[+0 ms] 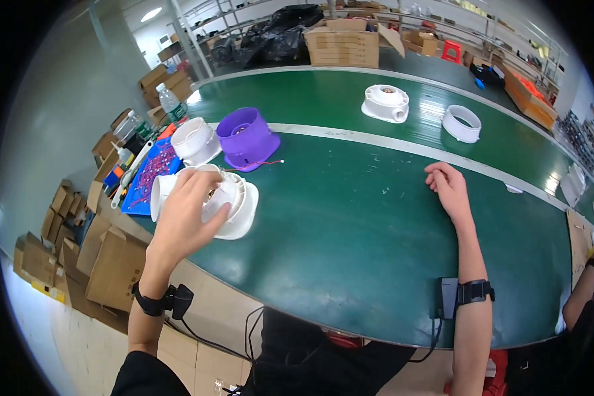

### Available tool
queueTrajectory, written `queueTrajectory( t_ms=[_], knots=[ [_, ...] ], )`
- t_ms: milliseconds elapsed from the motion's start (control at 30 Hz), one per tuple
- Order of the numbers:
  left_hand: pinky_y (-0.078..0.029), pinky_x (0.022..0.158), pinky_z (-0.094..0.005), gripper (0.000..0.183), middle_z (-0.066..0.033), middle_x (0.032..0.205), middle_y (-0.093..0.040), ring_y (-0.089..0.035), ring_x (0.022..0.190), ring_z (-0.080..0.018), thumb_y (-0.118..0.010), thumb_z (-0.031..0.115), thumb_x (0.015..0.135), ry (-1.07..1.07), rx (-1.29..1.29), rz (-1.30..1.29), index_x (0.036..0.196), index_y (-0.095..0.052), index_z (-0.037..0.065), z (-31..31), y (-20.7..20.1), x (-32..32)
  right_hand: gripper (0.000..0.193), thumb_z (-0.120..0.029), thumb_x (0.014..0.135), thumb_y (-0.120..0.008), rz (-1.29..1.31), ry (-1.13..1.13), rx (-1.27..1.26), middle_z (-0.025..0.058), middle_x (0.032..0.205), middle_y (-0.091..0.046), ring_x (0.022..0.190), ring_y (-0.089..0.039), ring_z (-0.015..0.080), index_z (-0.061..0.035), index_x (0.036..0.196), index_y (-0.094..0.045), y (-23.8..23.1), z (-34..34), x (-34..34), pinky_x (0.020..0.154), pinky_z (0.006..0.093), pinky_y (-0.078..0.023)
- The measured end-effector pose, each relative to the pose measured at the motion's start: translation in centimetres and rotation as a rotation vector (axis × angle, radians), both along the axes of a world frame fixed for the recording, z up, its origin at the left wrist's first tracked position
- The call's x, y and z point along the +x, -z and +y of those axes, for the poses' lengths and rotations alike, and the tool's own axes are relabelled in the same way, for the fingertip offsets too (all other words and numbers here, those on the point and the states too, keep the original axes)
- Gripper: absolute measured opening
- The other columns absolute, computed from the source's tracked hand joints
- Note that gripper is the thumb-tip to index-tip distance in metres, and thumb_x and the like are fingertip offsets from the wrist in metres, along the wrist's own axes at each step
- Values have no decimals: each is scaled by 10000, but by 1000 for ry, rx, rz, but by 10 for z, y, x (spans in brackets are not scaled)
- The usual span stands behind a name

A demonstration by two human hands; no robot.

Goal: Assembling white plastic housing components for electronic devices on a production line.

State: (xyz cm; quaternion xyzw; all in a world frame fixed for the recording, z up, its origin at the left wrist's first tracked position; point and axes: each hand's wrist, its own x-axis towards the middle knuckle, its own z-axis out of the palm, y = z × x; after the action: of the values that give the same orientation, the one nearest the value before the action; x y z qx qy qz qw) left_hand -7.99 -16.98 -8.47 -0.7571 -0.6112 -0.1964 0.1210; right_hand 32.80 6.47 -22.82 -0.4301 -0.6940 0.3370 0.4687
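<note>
My left hand (188,208) reaches over a white plastic housing (245,214) with a round opening and a flat flange, at the near left of the green table. Its thumb and fingers are spread apart over the opening; whether they press on the rim is hard to see. A white round wall (160,195) shows left of the hand, partly covered by it. Behind stand another white housing (195,142) and a purple housing (245,137), with a thin red wire (261,164) by its base. My right hand (447,185) rests on the table, fingers loosely curled, nothing visible in them.
A blue tray (138,198) with small wired parts lies at the left edge, near plastic bottles (170,103). Farther back are a white housing (385,103) and a white ring (462,124). Cardboard boxes (115,267) stand left; another person's arm (582,290) appears at right.
</note>
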Motion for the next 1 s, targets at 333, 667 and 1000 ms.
queueTrajectory(
  t_ms=[333,667,1000],
  knots=[
    [-500,788,-428,455,-157,965,-627,-627,888,-342,-748,225,743,-56,-127,-93,1171,-623,135,32,38,-18,195,-68,927,-506,-96,23,37,71,763,-664,708,-612,135,11,986,-675,-2,-5,-4,685,282,-499],
    [-521,826,-398,448,-133,1051,-641,-637,951,-323,-761,167,747,418,-235,-169,1177,-641,123,70,34,70,201,-64,920,-507,-67,14,41,91,776,-681,713,-630,153,-2,982,-688,1,-4,-8,676,292,-500],
    [-546,731,-311,343,-122,1026,-700,-712,823,-214,-685,92,849,814,-273,-591,1187,-641,52,112,-6,137,215,-109,969,-492,177,15,-56,48,807,-653,705,-598,115,3,1054,-654,-7,-6,-8,635,255,-483]
  ],
)
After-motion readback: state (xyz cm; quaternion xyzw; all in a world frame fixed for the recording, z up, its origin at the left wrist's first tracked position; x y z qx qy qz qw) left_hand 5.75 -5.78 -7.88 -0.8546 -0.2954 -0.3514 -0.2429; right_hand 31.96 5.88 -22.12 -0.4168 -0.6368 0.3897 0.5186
